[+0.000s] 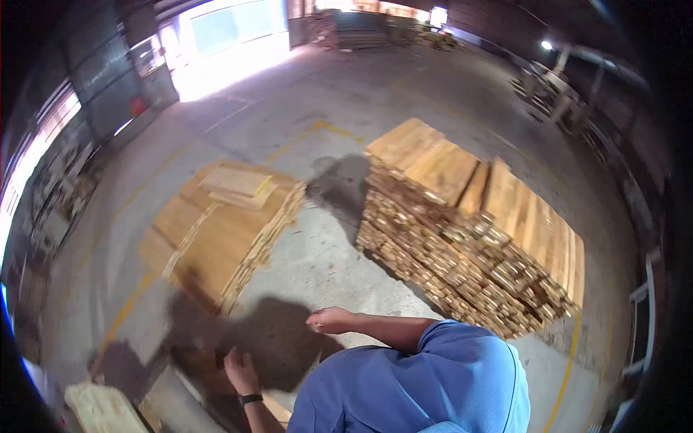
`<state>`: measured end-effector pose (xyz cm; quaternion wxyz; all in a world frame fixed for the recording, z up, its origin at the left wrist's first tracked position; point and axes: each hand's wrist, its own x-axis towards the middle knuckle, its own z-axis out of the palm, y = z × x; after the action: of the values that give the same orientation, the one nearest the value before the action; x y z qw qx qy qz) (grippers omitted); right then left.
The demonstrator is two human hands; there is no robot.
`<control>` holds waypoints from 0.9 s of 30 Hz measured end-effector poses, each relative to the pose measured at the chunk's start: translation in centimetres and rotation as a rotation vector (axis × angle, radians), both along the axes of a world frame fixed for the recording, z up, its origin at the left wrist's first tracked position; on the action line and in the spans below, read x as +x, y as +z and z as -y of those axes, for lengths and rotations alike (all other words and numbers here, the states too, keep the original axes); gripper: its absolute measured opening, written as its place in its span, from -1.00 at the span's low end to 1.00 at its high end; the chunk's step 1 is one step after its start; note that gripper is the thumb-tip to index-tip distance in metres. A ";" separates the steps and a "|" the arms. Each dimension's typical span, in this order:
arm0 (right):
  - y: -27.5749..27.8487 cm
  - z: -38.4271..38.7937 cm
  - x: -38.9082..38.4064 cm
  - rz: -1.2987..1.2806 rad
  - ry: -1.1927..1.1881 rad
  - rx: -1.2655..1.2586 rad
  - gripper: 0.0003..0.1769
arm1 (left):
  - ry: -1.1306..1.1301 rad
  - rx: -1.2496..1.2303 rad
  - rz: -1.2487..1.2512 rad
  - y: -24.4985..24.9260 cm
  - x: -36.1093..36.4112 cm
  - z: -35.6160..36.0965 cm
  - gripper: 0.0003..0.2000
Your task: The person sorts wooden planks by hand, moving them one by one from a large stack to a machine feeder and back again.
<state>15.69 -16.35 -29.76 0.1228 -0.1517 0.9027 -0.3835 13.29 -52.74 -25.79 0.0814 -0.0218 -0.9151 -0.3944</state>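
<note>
My left hand [240, 372], with a dark band at the wrist, is low at the left of my body. Its fingers are apart, with nothing visible in them. Nearest to it is a pale wooden piece [105, 409] at the lower left edge, beside a greyish panel [177, 404]. My right hand [332, 320] is in front of my chest, fingers curled in, and no object shows in it. It is over the floor between a low stack of wide wooden panels [209, 238] and a taller stack of narrow boards [462, 245], touching neither.
Small boards [237, 182] lie on top of the low stack. Yellow lines [130, 307] mark the concrete floor [325, 252]. A bright doorway [231, 43] stands at the back left, and more stacked material [354, 30] at the back. Machinery [556, 94] lines the right side.
</note>
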 end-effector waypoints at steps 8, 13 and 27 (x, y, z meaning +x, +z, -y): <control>-0.8 -19.4 17.3 0.132 -0.490 0.105 -0.57 | -0.647 0.191 0.124 -2.1 2.0 -24.5 -0.64; 0.4 -23.5 25.6 0.194 -0.785 0.052 -0.56 | -0.882 0.020 0.180 -0.9 2.3 -33.7 -0.61; 2.9 -33.0 27.0 -0.237 -1.658 -0.190 -0.54 | -1.399 0.175 0.358 3.2 -3.3 -59.8 -0.61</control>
<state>42.67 16.69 -26.85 -0.3075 0.5111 0.6926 -0.4055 9.98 7.05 -22.64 -0.3395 -0.5305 -0.6513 -0.4233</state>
